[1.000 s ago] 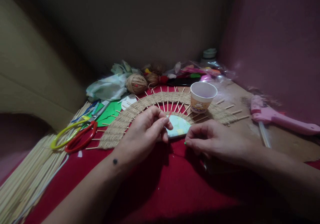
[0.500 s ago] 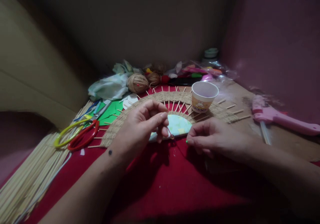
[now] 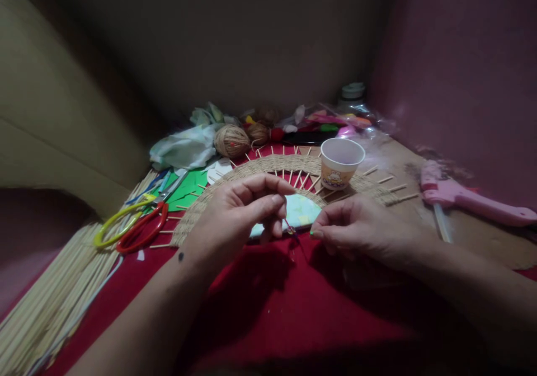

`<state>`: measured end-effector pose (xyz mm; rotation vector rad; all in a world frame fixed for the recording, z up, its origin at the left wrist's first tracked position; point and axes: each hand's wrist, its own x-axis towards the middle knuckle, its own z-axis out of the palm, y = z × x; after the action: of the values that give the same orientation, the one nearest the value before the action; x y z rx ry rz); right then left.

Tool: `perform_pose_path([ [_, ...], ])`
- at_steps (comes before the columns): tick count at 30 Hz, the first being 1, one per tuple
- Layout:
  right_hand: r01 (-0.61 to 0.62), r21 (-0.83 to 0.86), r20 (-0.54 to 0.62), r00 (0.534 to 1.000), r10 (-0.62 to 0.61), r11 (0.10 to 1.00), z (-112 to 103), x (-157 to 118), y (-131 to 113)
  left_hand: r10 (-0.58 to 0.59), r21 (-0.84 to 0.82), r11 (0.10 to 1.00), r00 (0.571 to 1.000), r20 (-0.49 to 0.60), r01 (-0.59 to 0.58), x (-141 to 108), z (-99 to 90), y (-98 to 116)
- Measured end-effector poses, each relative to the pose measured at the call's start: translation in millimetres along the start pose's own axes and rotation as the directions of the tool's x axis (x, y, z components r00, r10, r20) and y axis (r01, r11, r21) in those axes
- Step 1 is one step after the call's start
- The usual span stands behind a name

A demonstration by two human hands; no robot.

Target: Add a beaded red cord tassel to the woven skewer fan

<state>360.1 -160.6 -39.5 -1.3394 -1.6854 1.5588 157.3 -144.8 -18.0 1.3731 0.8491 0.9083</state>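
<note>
My left hand pinches a thin dark red thread, which hangs from its fingers with a small shiny bead on it. To the right, my right hand is closed with a tiny green piece between thumb and forefinger. Both hands are above the red cloth, a short gap apart. Behind them lies a half-round woven piece with sticks poking out and a pale blue-green centre. A paper cup stands upright over its right part.
Scissors with yellow and red handles lie at left near green sheets and a bundle of thin sticks. Twine balls and a plastic bag are at the back. A pink glue gun rests at right.
My left forefinger has stretched further to the right over the thread. The bead has shifted very slightly. My right hand has hardly moved, and the whole view has shifted a little.
</note>
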Motion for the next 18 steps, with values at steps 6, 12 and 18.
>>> perform_pose_path([
  [6, 0.018, -0.002, -0.052, 0.998, -0.019, 1.0, 3.6, -2.7, -5.1, 0.141, -0.094, 0.985, 0.989, -0.048, -0.145, -2.3, -0.6, 15.7],
  [12, 0.056, 0.25, -0.027, 0.998, -0.05, 0.967, 6.3, 4.9, 4.4, 0.248, -0.05, 0.966, 0.964, -0.096, -0.254, -3.5, 7.7, 51.5],
  [18, 0.12, 0.515, 0.015, 0.989, -0.148, 0.849, 6.7, 2.8, 6.3, 0.365, 0.059, 0.931, 0.917, -0.161, -0.36, -6.6, 28.5, 90.9],
])
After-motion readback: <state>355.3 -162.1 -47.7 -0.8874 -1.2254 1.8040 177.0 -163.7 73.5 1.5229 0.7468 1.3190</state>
